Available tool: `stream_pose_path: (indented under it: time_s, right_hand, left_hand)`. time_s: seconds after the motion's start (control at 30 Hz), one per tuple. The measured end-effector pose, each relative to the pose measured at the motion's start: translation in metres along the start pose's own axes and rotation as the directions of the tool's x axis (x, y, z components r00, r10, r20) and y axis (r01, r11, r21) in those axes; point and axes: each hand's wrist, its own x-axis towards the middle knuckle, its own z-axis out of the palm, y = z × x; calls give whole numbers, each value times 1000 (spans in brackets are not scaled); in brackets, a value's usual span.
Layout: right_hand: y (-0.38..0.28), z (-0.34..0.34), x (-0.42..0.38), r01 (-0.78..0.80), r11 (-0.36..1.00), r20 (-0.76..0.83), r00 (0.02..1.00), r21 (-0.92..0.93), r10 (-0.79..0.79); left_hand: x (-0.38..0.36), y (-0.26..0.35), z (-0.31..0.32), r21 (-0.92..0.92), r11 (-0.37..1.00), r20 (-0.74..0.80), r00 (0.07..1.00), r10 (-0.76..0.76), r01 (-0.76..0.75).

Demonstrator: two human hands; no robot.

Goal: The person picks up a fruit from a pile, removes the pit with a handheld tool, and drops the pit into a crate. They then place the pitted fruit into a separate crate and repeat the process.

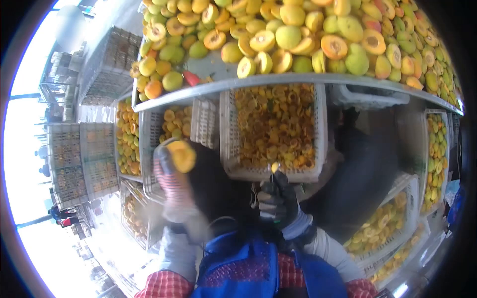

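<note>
My left hand, in a striped glove and smeared by motion, is closed around a yellow peach half. In a dark grey glove, my right hand is wrapped round a small hand tool that points upward. Something yellow shows at the tool's tip; its exact shape is too small to tell. Just beyond my right hand, between my legs, stands a white plastic crate full of orange-brown fruit pieces. Above it runs a metal table heaped with whole and halved peaches, some halves with pits showing.
A crate of peach halves stands at left under the table edge. More fruit crates are at right and far right. Stacked crates stand further left. A red object lies on the table near its rim.
</note>
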Motion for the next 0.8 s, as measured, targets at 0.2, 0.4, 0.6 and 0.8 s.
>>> stream_pose_path:
  time_s: [0.2, 0.4, 0.6, 0.8]
  right_hand:
    - [-15, -12, 11, 23, 976, -118, 992, -215, -49]
    - [-18, 9, 15, 138, 922, -569, 751, -362, -336]
    - [-23, 25, 24, 106, 845, -552, 713, -525, -432]
    - [-29, 36, 22, 92, 836, -544, 720, -542, -431]
  left_hand:
    - [106, 27, -10, 916, 141, 360, 925, 118, -375]
    - [176, 59, 142, 845, 147, 503, 857, 109, -515]
    - [240, -7, 165, 769, 169, 620, 784, 43, -617]
    - [156, 13, 129, 478, 821, 596, 802, -43, -312]
